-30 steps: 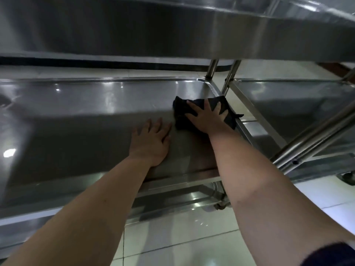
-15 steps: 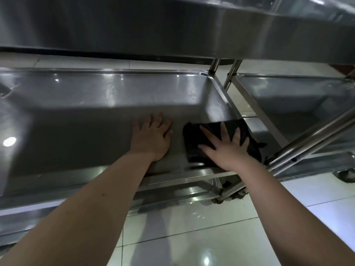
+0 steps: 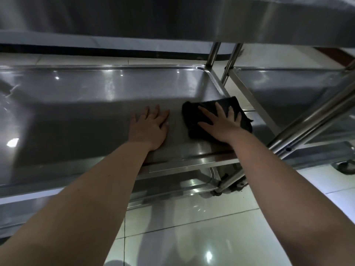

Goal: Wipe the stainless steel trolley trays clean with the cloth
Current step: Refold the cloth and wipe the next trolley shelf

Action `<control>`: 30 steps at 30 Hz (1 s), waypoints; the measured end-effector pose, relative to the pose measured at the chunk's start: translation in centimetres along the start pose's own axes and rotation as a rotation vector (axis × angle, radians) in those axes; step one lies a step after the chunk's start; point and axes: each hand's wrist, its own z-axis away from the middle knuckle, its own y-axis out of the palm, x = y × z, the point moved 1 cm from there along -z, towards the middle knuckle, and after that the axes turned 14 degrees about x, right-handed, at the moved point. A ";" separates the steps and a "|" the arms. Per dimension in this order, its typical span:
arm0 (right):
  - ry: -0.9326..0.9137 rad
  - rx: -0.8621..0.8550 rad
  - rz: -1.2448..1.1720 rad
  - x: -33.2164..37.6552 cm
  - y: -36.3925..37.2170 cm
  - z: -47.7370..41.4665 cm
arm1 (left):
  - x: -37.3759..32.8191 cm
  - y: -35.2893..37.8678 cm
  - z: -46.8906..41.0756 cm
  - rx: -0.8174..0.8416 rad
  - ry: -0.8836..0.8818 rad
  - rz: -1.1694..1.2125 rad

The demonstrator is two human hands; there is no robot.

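Observation:
A stainless steel trolley tray [image 3: 80, 104] fills the middle of the head view, under an upper tray [image 3: 153, 18]. A dark cloth [image 3: 241, 109] lies flat on the tray's right end, close to the right rim. My right hand [image 3: 221, 125] presses on the cloth with fingers spread and straight. My left hand [image 3: 149, 127] rests flat on the bare tray surface just left of the cloth, fingers straight, holding nothing.
A second steel trolley [image 3: 299, 89] stands right beside this one, its slanted handle bar [image 3: 315, 116] crossing near my right wrist. Upright posts [image 3: 213, 54] rise at the tray's far right corner. A lower tray [image 3: 172, 185] and glossy tiled floor [image 3: 192, 237] lie below.
My right hand slid the cloth from the far right corner toward the near rim, then a little back from the rim. My left hand stayed flat in place.

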 end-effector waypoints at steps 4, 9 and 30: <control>0.024 0.037 0.024 -1.9 2.7 5.7 | -0.2 -0.2 0.2 0.019 0.002 0.006; 0.076 -0.012 0.000 3.7 3.7 7.3 | -0.2 -0.2 0.5 0.032 0.006 -0.011; 0.201 0.005 -0.033 3.6 3.5 7.7 | 13.8 -2.1 4.3 0.008 -0.086 -0.064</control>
